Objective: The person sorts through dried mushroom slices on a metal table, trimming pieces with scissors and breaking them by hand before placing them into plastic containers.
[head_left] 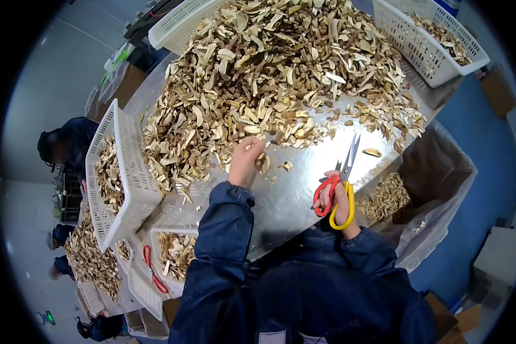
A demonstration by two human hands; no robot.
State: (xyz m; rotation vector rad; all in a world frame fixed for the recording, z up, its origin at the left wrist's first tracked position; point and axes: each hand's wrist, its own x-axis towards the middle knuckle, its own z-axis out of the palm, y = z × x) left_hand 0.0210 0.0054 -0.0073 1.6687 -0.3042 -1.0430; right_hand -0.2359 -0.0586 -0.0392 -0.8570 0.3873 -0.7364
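Note:
A large heap of dried mushroom slices covers the far part of the steel table. At the heap's near edge, my left hand is closed, its curled fingertips pinched at a dried mushroom slice that they partly hide. My right hand grips scissors with one red and one yellow handle. The scissor blades point away from me, slightly apart, above the bare metal. A single slice lies to the right of the blades.
White perforated baskets stand at the left and far right, holding slices. A lined bin with slices sits beside the table's right edge. Red-handled scissors lie by a small tray. Other people work at the left.

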